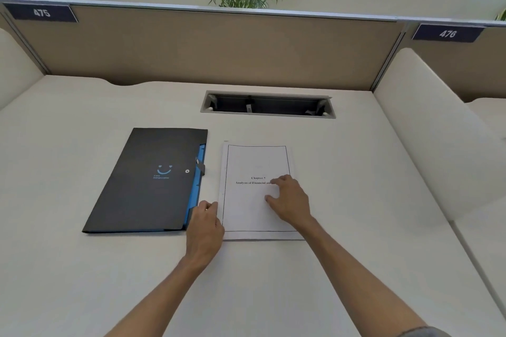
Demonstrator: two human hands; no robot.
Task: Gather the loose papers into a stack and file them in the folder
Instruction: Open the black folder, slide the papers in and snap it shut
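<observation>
White desk (82, 268): papers (254, 161) under right grip (290, 200), beside left grip (205, 224).

An office: numbered desk partitions (208, 46), desk (82, 268) cable tray (267, 105).

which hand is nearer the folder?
Left. The left hand overlaps the black folder at its near right corner; the right hand rests on the paper stack, clear of the folder.
</observation>
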